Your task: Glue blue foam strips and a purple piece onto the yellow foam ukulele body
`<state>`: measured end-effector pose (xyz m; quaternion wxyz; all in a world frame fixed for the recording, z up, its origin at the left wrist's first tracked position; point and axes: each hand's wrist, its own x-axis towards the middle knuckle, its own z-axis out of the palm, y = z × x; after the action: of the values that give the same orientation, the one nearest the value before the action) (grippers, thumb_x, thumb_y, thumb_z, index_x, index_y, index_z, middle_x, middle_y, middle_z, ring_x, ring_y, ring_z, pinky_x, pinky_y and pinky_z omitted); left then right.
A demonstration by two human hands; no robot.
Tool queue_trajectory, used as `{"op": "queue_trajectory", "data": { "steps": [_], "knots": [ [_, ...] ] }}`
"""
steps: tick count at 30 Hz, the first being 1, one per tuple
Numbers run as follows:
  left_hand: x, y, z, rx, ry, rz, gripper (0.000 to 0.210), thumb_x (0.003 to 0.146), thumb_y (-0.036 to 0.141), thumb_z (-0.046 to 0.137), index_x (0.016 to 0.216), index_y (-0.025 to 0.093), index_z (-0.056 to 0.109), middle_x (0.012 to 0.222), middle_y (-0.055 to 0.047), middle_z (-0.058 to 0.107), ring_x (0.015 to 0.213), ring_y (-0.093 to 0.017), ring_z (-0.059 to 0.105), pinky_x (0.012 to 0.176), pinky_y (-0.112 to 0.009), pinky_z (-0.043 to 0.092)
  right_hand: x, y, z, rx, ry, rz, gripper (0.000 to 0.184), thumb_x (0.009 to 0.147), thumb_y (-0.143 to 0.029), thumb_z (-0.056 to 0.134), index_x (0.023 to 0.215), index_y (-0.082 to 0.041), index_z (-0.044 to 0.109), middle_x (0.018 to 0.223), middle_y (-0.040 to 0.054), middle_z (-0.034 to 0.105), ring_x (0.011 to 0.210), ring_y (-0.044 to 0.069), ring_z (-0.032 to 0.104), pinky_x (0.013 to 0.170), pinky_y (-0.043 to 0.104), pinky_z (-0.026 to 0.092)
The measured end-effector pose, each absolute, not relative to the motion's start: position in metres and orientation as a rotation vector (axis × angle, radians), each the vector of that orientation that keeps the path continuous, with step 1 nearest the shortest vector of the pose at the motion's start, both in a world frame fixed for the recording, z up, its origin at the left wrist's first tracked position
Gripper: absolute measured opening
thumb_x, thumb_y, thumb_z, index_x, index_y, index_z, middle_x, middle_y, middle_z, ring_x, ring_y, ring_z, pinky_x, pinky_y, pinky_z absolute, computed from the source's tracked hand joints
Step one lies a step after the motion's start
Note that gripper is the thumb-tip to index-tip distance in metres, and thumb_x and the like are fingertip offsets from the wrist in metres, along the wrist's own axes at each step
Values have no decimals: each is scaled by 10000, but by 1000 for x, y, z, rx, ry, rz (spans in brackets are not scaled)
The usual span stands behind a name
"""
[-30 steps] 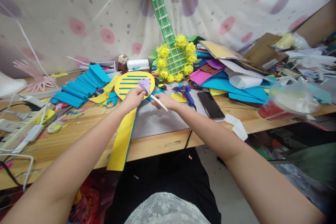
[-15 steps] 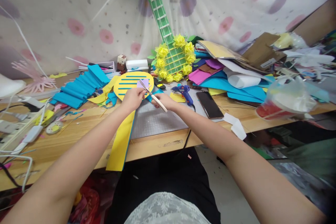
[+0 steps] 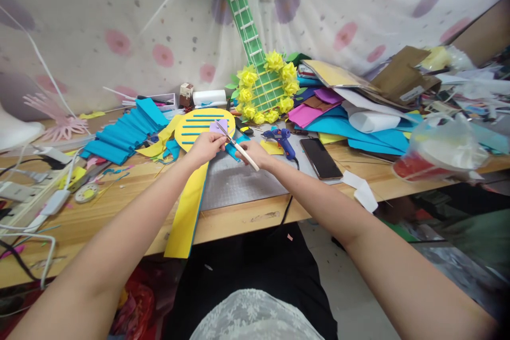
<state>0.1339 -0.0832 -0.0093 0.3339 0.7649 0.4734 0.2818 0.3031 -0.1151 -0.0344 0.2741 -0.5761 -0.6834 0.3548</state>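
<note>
My right hand (image 3: 254, 154) is closed around the handles of a pair of white-handled scissors (image 3: 247, 156). The blades point up and left, over a small lilac paper piece (image 3: 217, 126). That paper is pinched by my left hand (image 3: 207, 147), its fingers pressed together at the lower edge. Beneath both hands lies a yellow guitar-shaped cutout (image 3: 187, 122) with blue stripes on its round body. Its long yellow neck (image 3: 186, 212) runs toward me, past the table's front edge. Whether the blades touch the paper I cannot tell.
A green paper guitar (image 3: 261, 85) ringed with yellow flowers leans at the back. Right of my hands are a blue glue gun (image 3: 281, 141) and a phone (image 3: 321, 158) on a grey cutting mat (image 3: 239, 186). Pleated blue paper (image 3: 123, 135) lies left; a plastic-wrapped bucket (image 3: 434, 154) stands right.
The whole view has shifted slightly. The scissors and lilac paper stay in nearly the same place between my hands, with the blades appearing slightly more open.
</note>
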Motion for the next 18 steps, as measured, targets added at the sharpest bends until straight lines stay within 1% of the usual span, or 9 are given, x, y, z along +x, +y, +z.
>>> {"op": "queue_trajectory", "data": {
  "steps": [4,8,10,12,15,18],
  "knots": [
    [135,-86,-8,2185,1358,715,309,759,367,465,574,154,589,522,-3,532,525,-115,447,515,-242,296,303,-114,-37,-1558,-1806,1021,127,642,-281,488,588,-168,471,517,-13,495,482,99,458,467,223,356],
    [135,-83,-9,2235,1328,667,321,774,339,447,562,153,599,553,-12,572,548,-117,474,545,-239,325,305,-110,-39,-1452,-1833,1126,101,650,-266,472,672,-171,497,590,-3,536,528,114,484,506,237,399],
    [135,-82,-9,2162,1279,645,319,779,335,441,588,144,610,550,-14,567,511,-105,452,515,-232,324,306,-109,-40,-1419,-1864,1092,100,649,-260,465,684,-172,498,619,-4,540,561,119,488,529,241,408],
    [136,-83,-8,2049,1250,631,293,777,329,452,640,133,621,531,-7,539,446,-85,396,454,-224,289,306,-109,-41,-1425,-1876,1050,110,649,-268,466,689,-171,499,625,-6,538,578,122,488,539,241,408],
    [139,-89,-1,1834,1215,623,249,776,302,467,714,117,622,520,7,495,379,-56,314,390,-212,222,305,-110,-43,-1457,-1842,1017,112,643,-271,468,687,-173,497,597,-17,523,559,114,480,531,233,398],
    [142,-95,6,1699,1197,634,208,768,267,490,730,106,617,520,11,474,364,-38,286,376,-200,197,303,-112,-44,-1493,-1805,988,98,631,-271,474,645,-175,483,551,-25,495,523,105,463,506,225,376]
  ]
}}
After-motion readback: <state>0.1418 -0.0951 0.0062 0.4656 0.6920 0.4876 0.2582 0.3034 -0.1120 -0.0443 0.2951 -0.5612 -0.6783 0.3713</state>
